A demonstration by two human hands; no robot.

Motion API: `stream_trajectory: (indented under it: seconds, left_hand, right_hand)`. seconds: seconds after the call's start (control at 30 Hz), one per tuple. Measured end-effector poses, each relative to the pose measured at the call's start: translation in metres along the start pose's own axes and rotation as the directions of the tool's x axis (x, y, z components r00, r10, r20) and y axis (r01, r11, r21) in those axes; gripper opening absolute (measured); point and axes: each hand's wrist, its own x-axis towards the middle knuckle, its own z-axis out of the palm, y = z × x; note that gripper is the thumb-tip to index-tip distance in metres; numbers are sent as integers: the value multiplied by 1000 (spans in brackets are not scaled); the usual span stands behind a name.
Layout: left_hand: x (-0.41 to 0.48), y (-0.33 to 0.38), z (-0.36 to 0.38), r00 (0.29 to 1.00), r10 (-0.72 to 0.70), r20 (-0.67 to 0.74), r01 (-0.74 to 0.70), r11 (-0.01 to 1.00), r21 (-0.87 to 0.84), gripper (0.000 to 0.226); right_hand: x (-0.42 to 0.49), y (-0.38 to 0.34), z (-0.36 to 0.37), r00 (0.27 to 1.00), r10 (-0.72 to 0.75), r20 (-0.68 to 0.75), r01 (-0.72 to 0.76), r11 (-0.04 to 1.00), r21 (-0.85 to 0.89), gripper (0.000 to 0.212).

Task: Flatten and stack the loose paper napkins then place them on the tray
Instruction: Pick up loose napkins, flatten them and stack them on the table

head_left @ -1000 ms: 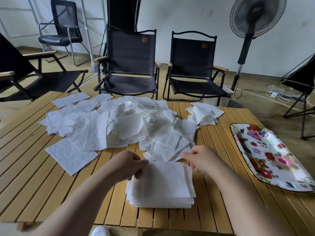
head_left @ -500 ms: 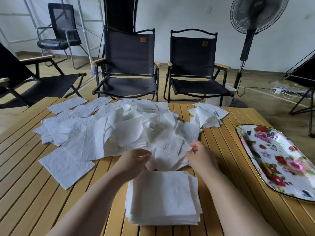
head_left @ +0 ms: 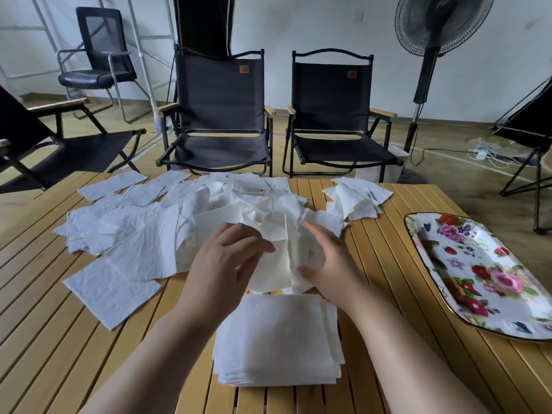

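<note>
- One crumpled napkin (head_left: 280, 258) is up between both grips, just beyond the stack's (head_left: 277, 339) far edge.
- The left grip (head_left: 227, 258) has its fingers spread and lightly bent over the napkin's left side. I cannot tell whether they pinch the paper or only touch it.
- The right grip (head_left: 325, 264) has its thumb on the napkin's front and its fingers reaching up the right side. It looks clamped on that edge, though the fingertips are blurred.
- The stack lies flat on the tabletop (head_left: 44, 324), fairly square, with a few sheets jutting out on its right.
- Many loose sheets overlap in a pile (head_left: 167, 228) beyond the stack and to its left. A smaller heap (head_left: 358, 198) lies beyond it to the right.
- The tray (head_left: 484, 270) sits right of the stack, well apart, and holds no napkins yet.
- Handling, as I judge it:
  - Each sheet is thin, light and limp, so it will sag if held at one point and tear if tugged hard.
  - Take a sheet at two opposite corners, draw it gently taut, lay it on the stack and smooth it from the middle outward.
  - The stack itself is soft and its layers slide, so lift it from both sides, fingers under and thumbs on top.
</note>
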Motion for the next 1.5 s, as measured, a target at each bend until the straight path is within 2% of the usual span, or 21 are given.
stream_trajectory:
  seconds: [0.1, 0.2, 0.27, 0.33, 0.43, 0.47, 0.53, 0.6, 0.67, 0.77, 0.9, 1.0, 1.03, 1.1, 1.17, 1.2, 1.23, 1.3, 1.4, 1.43, 1.5]
  left_hand:
    - [-3, 4, -4, 998, 63, -10, -63, 998, -1, 20]
    - [-4, 9, -11, 998, 53, -41, -54, 998, -17, 24]
    - [-4, 10, -15, 997, 56, -45, -57, 998, -17, 26]
    - [-3, 11, -19, 996, 80, -32, -80, 997, -3, 25]
    - [-2, 19, -24, 990, 138, 4, -138, 990, -3, 21]
    - [-1, 22, -26, 987, 162, 20, -162, 987, -13, 21]
    - [0, 29, -29, 979, 199, 52, -197, 980, -29, 22]
    - [-1, 34, -31, 981, 184, 59, -182, 982, -43, 23]
    - [-4, 37, -36, 996, 86, 26, -83, 993, -87, 24]
    - [-8, 36, -42, 985, -167, -39, 155, 965, -210, 32]
    - [-10, 26, -52, 856, -517, -5, 469, 780, -415, 32]
    - [-13, 14, -55, 752, -630, 195, 622, 579, -527, 28]
    - [-15, 12, -55, 706, -648, 286, 680, 505, -531, 28]
    - [-21, 7, -50, 612, -662, 432, 783, 432, -447, 28]
    - [-28, 3, -43, 531, -649, 545, 847, 411, -336, 29]
    - [-30, 2, -40, 499, -629, 597, 865, 406, -295, 28]
    - [-33, 2, -37, 477, -606, 637, 872, 418, -254, 26]
    - [-35, 3, -32, 469, -580, 666, 847, 510, -153, 21]
    - [-34, 3, -27, 506, -584, 635, 780, 623, -49, 22]
    - [-35, 2, -25, 518, -590, 620, 768, 639, -34, 24]
    - [-37, -2, -21, 537, -625, 566, 759, 651, -2, 29]
  right_hand:
    - [-2, -4, 1, 990, -103, 97, 105, 994, -16, 70]
    - [-5, -11, 0, 989, -117, 86, 113, 992, 52, 47]
    - [-8, -15, -2, 991, -107, 80, 104, 994, 43, 43]
    - [-11, -19, -5, 987, -125, 101, 125, 992, 14, 52]
    - [-15, -22, -6, 971, -190, 143, 196, 980, -29, 83]
    - [-16, -23, -6, 967, -206, 148, 213, 976, -37, 88]
    - [-18, -24, -6, 965, -211, 157, 222, 974, -53, 78]
    - [-20, -25, -10, 970, -186, 160, 201, 976, -87, 54]
    - [-23, -22, -14, 978, -162, 134, 171, 984, -56, 43]
    - [-28, -22, -26, 996, 10, 88, -22, 990, 138, 12]
    - [-34, -22, -43, 995, 65, 80, -86, 949, 303, 16]
    - [-43, -23, -56, 969, 100, 226, -190, 887, 421, 46]
    - [-45, -20, -60, 939, 133, 316, -256, 886, 388, 49]
    - [-50, -17, -66, 824, 215, 525, -358, 915, 187, 38]
    - [-55, -18, -66, 688, 327, 648, -369, 926, -76, 26]
    - [-55, -15, -64, 648, 383, 658, -357, 916, -183, 25]
    - [-54, -14, -61, 630, 430, 647, -349, 901, -259, 24]
    - [-53, -14, -58, 623, 476, 621, -361, 879, -311, 25]
    - [-50, -14, -54, 645, 512, 567, -388, 859, -334, 35]
    - [-49, -13, -52, 683, 518, 515, -411, 855, -315, 40]
    - [-45, -6, -45, 804, 493, 333, -448, 870, -204, 42]
